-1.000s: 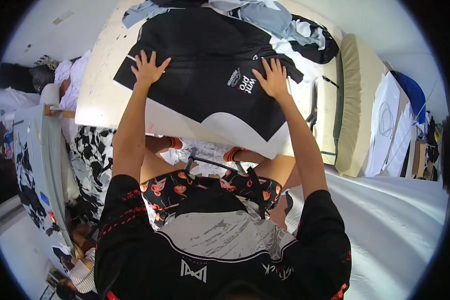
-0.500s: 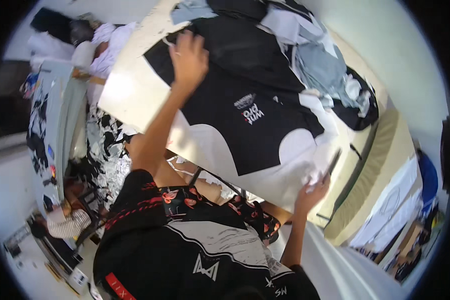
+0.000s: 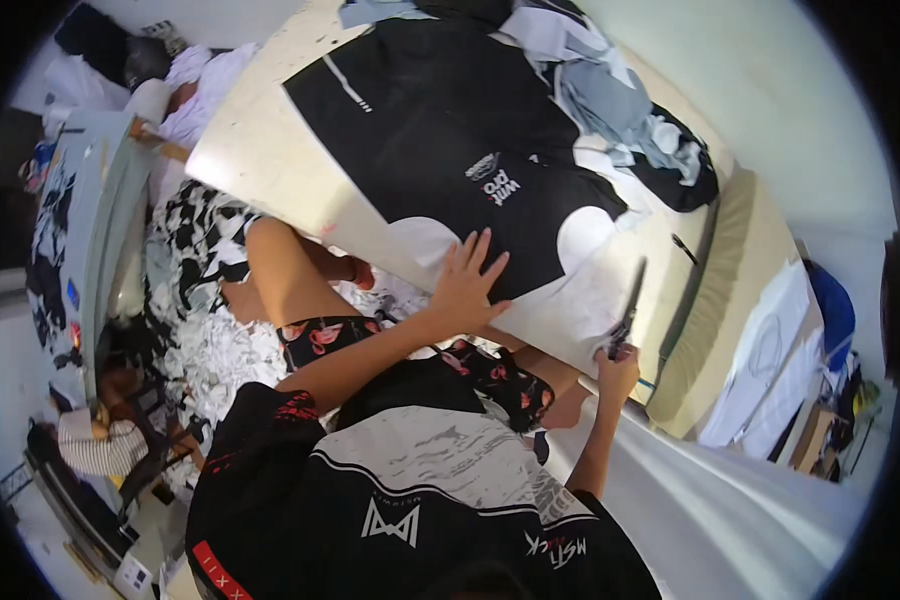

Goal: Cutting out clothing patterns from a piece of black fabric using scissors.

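The left hand (image 3: 468,285) is spread flat, fingers fanned, over the near part of the black garment panel (image 3: 460,130) and the white sheet (image 3: 560,322) under it; the right hand (image 3: 618,368) grips scissors (image 3: 632,312), blades pointing away from the body. The panel lies on the pale tabletop (image 3: 245,130), its narrow end reaching toward the table's near edge between two curved cut-outs where white shows. Bare tabletop runs along the panel's left side, and a narrower strip lies between its right side and the beige padded cushion (image 3: 725,290), with a small black tool (image 3: 684,248) there. Grey-blue cloth scraps (image 3: 605,105) crowd the far right, leaving little room. The scissor handles are hidden by fingers; the blades are probably together, though blurred. The panel's far edge merges with dark cloth at the top.
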### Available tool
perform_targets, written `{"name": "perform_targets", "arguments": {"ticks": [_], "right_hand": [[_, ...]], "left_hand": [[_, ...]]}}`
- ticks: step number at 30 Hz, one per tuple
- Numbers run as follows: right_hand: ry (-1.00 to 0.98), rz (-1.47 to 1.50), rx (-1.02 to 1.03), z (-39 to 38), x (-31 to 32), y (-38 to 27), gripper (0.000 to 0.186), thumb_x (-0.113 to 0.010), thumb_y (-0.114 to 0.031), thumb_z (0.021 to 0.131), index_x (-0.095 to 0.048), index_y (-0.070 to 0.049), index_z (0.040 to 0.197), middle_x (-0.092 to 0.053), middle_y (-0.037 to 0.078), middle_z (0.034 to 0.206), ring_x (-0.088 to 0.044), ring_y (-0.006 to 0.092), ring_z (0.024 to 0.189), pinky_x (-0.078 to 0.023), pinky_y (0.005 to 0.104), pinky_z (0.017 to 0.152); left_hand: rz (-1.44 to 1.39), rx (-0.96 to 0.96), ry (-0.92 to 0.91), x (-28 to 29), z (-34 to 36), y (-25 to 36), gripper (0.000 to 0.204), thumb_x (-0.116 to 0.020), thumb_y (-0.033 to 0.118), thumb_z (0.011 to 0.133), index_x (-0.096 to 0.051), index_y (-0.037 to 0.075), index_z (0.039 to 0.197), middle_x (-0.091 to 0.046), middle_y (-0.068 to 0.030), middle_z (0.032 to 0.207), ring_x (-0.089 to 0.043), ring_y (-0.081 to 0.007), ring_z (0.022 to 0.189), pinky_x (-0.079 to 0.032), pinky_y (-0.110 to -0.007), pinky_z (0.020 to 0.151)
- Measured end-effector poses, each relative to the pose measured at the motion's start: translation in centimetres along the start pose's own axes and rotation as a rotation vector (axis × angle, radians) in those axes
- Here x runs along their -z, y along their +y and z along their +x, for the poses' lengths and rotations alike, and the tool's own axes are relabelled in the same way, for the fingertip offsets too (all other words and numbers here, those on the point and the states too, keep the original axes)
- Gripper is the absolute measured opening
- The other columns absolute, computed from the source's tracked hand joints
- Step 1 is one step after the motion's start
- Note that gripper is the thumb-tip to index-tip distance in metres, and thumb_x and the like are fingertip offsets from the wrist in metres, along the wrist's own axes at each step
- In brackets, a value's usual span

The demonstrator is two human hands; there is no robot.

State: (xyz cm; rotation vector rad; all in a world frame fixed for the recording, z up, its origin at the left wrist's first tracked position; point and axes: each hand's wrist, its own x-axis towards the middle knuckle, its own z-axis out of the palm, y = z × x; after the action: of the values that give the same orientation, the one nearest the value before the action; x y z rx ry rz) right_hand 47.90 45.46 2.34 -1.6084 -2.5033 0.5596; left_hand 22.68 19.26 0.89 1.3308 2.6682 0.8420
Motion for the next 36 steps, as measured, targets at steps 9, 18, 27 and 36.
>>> {"name": "perform_targets", "arguments": {"ticks": [9, 18, 27, 36], "right_hand": [[-0.219, -0.09, 0.07, -0.5, 1.7, 2.8, 0.045, -0.084, -0.026, 0.065, -0.07, 0.005, 0.094, -0.073, 0.017, 0.081, -0.071, 0.0265, 0.073, -0.056, 0.0369, 0.07], [-0.248, 0.927, 0.087, 2.5, -3.1, -13.0, 0.02, -0.077, -0.002, 0.08, -0.07, 0.008, 0.097, -0.069, 0.004, 0.08, -0.062, 0.0099, 0.075, -0.05, 0.025, 0.067], [0.208, 0.578, 0.223, 13.6, -12.8, -24.0, 0.029, -0.087, -0.015, 0.084, -0.068, 0.003, 0.095, -0.063, -0.002, 0.073, -0.052, 0.0028, 0.066, -0.039, 0.0199, 0.057], [-0.19, 0.668, 0.255, 7.7, -1.9, -17.0, 0.022, -0.083, -0.01, 0.085, -0.069, 0.002, 0.096, -0.068, 0.002, 0.079, -0.061, 0.0077, 0.071, -0.051, 0.0255, 0.066]], "left_hand": [[0.324, 0.214, 0.377, 6.4, 12.2, -21.4, 0.079, -0.072, 0.06, 0.083, -0.053, 0.014, 0.144, -0.041, -0.0261, 0.153, -0.037, -0.0465, 0.143, -0.033, -0.063, 0.112], [0.341, 0.426, 0.354, 8.0, 19.8, -29.4, 0.108, -0.061, 0.084, 0.076, -0.037, 0.019, 0.158, -0.025, -0.0265, 0.164, -0.02, -0.0478, 0.152, -0.017, -0.07, 0.117], [0.367, 0.629, 0.166, 6.8, 26.5, -34.2, 0.126, -0.054, 0.097, 0.065, -0.024, 0.025, 0.164, -0.011, -0.0203, 0.17, -0.003, -0.0438, 0.157, 0.002, -0.076, 0.115], [0.092, 0.109, 0.583, 8.9, 18.0, -21.5, 0.067, -0.074, 0.051, 0.087, -0.056, 0.013, 0.139, -0.041, -0.0213, 0.155, -0.033, -0.0426, 0.147, -0.021, -0.071, 0.115]]}}
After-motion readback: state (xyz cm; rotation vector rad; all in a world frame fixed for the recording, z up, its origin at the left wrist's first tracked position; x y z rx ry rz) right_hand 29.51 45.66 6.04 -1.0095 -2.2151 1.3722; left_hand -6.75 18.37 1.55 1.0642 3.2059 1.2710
